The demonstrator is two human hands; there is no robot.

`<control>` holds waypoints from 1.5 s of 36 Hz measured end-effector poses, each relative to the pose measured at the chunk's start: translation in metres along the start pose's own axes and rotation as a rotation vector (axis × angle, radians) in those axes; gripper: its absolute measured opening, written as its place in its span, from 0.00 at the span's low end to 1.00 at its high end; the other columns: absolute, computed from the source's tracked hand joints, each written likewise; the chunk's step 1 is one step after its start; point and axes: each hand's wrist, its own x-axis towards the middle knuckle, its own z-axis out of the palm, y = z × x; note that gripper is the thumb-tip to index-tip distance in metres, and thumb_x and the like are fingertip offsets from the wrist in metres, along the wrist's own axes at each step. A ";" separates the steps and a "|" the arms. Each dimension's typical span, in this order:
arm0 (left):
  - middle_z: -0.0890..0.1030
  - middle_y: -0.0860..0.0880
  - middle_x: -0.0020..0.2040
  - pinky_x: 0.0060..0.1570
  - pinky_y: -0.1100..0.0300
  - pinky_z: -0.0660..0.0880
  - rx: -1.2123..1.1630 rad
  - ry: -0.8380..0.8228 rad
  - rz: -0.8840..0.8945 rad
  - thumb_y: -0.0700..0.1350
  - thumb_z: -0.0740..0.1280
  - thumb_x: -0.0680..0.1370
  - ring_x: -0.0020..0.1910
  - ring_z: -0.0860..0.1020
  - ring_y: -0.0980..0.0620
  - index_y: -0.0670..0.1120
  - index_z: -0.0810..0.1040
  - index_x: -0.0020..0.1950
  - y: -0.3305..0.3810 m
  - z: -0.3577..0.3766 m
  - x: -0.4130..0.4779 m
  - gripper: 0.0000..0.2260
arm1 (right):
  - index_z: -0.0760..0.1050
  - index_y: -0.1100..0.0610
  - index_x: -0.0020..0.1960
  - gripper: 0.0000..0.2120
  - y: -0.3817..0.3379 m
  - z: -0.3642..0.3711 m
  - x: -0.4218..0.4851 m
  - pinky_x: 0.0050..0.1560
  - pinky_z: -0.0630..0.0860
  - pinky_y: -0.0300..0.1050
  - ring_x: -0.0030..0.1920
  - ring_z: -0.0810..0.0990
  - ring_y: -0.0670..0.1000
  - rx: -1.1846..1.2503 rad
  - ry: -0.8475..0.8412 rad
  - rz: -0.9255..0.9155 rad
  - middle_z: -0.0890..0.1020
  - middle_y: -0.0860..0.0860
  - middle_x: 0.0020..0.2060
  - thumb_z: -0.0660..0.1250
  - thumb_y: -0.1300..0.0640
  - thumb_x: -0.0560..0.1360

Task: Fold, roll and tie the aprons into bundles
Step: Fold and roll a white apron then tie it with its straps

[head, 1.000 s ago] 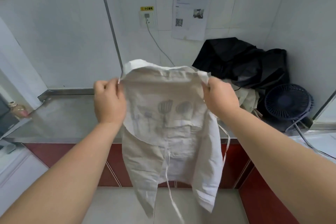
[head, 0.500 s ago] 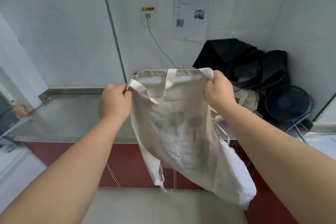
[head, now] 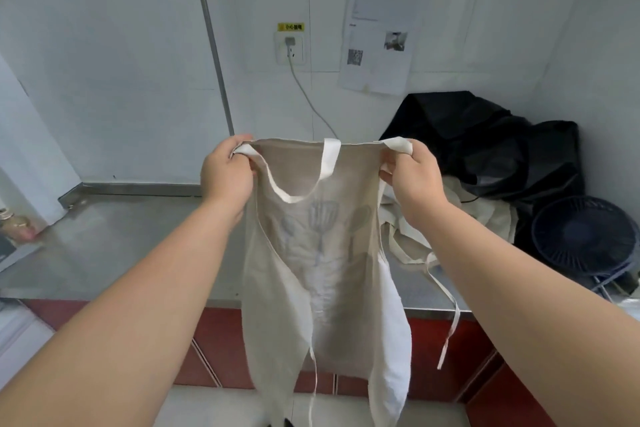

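One beige apron (head: 322,270) hangs between two hands; left hand (head: 227,172) and right hand (head: 414,180) each pinch a top corner. One cloth heap (head: 485,218) lies at three o'clock.

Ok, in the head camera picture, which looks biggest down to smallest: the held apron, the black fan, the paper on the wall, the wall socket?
1. apron, but it hangs nearest the camera
2. black fan and paper look about alike, so no ranking between them
3. wall socket
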 end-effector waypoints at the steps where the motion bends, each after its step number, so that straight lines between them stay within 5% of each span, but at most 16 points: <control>1: 0.81 0.49 0.53 0.57 0.54 0.76 -0.005 -0.006 -0.010 0.34 0.52 0.72 0.53 0.79 0.49 0.52 0.80 0.55 -0.005 0.002 0.013 0.23 | 0.74 0.57 0.55 0.15 0.006 0.006 0.013 0.59 0.76 0.51 0.55 0.78 0.52 -0.017 -0.002 -0.002 0.80 0.51 0.53 0.53 0.60 0.73; 3: 0.78 0.49 0.62 0.63 0.53 0.72 0.026 -0.039 -0.020 0.34 0.52 0.74 0.60 0.76 0.51 0.52 0.78 0.61 -0.016 0.008 0.035 0.24 | 0.71 0.52 0.51 0.13 0.019 0.016 0.037 0.61 0.74 0.51 0.56 0.77 0.53 -0.059 -0.014 -0.005 0.76 0.48 0.53 0.53 0.55 0.70; 6: 0.75 0.49 0.66 0.56 0.58 0.74 0.047 -0.109 -0.046 0.35 0.52 0.76 0.50 0.78 0.52 0.53 0.73 0.67 -0.038 0.026 0.080 0.25 | 0.65 0.47 0.51 0.12 0.032 0.041 0.077 0.60 0.71 0.48 0.52 0.70 0.49 -0.097 -0.039 -0.001 0.70 0.46 0.51 0.52 0.51 0.68; 10: 0.74 0.53 0.67 0.68 0.51 0.67 0.066 -0.206 -0.126 0.38 0.54 0.75 0.66 0.72 0.51 0.55 0.72 0.68 -0.070 0.050 0.135 0.25 | 0.67 0.55 0.55 0.15 0.038 0.072 0.118 0.58 0.66 0.46 0.53 0.67 0.48 -0.164 -0.046 0.011 0.69 0.47 0.52 0.50 0.52 0.72; 14: 0.74 0.50 0.68 0.70 0.50 0.65 0.125 -0.277 -0.195 0.39 0.53 0.75 0.69 0.69 0.48 0.53 0.70 0.70 -0.100 0.074 0.198 0.25 | 0.65 0.65 0.66 0.17 0.052 0.105 0.173 0.63 0.67 0.52 0.62 0.71 0.60 -0.260 -0.031 0.038 0.73 0.61 0.62 0.49 0.60 0.80; 21: 0.74 0.49 0.67 0.68 0.52 0.67 0.187 -0.327 -0.249 0.38 0.53 0.77 0.67 0.71 0.49 0.51 0.72 0.69 -0.133 0.121 0.300 0.22 | 0.64 0.63 0.70 0.19 0.077 0.156 0.272 0.56 0.65 0.43 0.66 0.68 0.58 -0.311 0.058 0.115 0.73 0.57 0.63 0.51 0.61 0.81; 25: 0.74 0.47 0.67 0.69 0.46 0.66 0.096 -0.358 -0.251 0.43 0.56 0.72 0.67 0.71 0.45 0.52 0.69 0.71 -0.138 0.142 0.349 0.26 | 0.50 0.54 0.77 0.25 0.087 0.179 0.324 0.68 0.60 0.41 0.64 0.67 0.49 -0.274 0.072 0.089 0.62 0.52 0.74 0.50 0.59 0.81; 28: 0.71 0.49 0.70 0.69 0.49 0.65 0.178 -0.478 -0.272 0.47 0.63 0.77 0.68 0.70 0.48 0.51 0.50 0.78 -0.159 0.148 0.371 0.33 | 0.37 0.52 0.77 0.34 0.106 0.193 0.352 0.57 0.67 0.31 0.68 0.66 0.51 -0.321 -0.010 0.095 0.57 0.50 0.75 0.56 0.56 0.81; 31: 0.70 0.45 0.69 0.63 0.58 0.67 0.444 -0.577 -0.280 0.43 0.65 0.78 0.64 0.71 0.51 0.47 0.52 0.77 -0.192 0.135 0.356 0.32 | 0.31 0.50 0.75 0.44 0.140 0.203 0.345 0.66 0.67 0.44 0.69 0.63 0.49 -0.513 -0.142 0.145 0.51 0.52 0.76 0.63 0.58 0.77; 33: 0.70 0.45 0.70 0.59 0.60 0.68 0.601 -0.577 -0.293 0.42 0.65 0.77 0.64 0.71 0.50 0.46 0.60 0.75 -0.218 0.121 0.336 0.27 | 0.36 0.49 0.77 0.42 0.170 0.210 0.334 0.65 0.69 0.51 0.70 0.66 0.55 -0.605 -0.238 0.190 0.61 0.55 0.73 0.64 0.58 0.76; 37: 0.76 0.45 0.64 0.53 0.60 0.70 0.838 -0.627 -0.334 0.47 0.67 0.76 0.61 0.76 0.46 0.46 0.72 0.69 -0.260 0.096 0.295 0.21 | 0.62 0.55 0.73 0.25 0.212 0.225 0.300 0.60 0.69 0.43 0.63 0.73 0.54 -0.693 -0.442 0.288 0.73 0.54 0.66 0.62 0.57 0.78; 39: 0.79 0.44 0.60 0.53 0.58 0.72 0.857 -0.600 -0.363 0.47 0.68 0.75 0.57 0.77 0.45 0.45 0.74 0.65 -0.271 0.088 0.279 0.19 | 0.67 0.56 0.71 0.21 0.225 0.227 0.287 0.59 0.67 0.40 0.62 0.73 0.53 -0.744 -0.497 0.276 0.74 0.54 0.64 0.62 0.57 0.78; 48: 0.80 0.38 0.46 0.42 0.55 0.69 1.032 -0.463 -0.378 0.48 0.63 0.79 0.49 0.77 0.40 0.41 0.73 0.42 -0.307 0.063 0.244 0.11 | 0.64 0.55 0.73 0.33 0.259 0.233 0.243 0.66 0.61 0.37 0.69 0.68 0.51 -0.846 -0.786 0.308 0.68 0.53 0.70 0.71 0.50 0.72; 54: 0.79 0.37 0.50 0.46 0.54 0.69 1.052 -0.319 -0.331 0.47 0.63 0.79 0.53 0.76 0.38 0.38 0.77 0.50 -0.319 0.048 0.257 0.11 | 0.60 0.56 0.74 0.30 0.269 0.230 0.241 0.65 0.50 0.31 0.74 0.58 0.51 -0.940 -0.844 0.204 0.59 0.55 0.74 0.67 0.56 0.75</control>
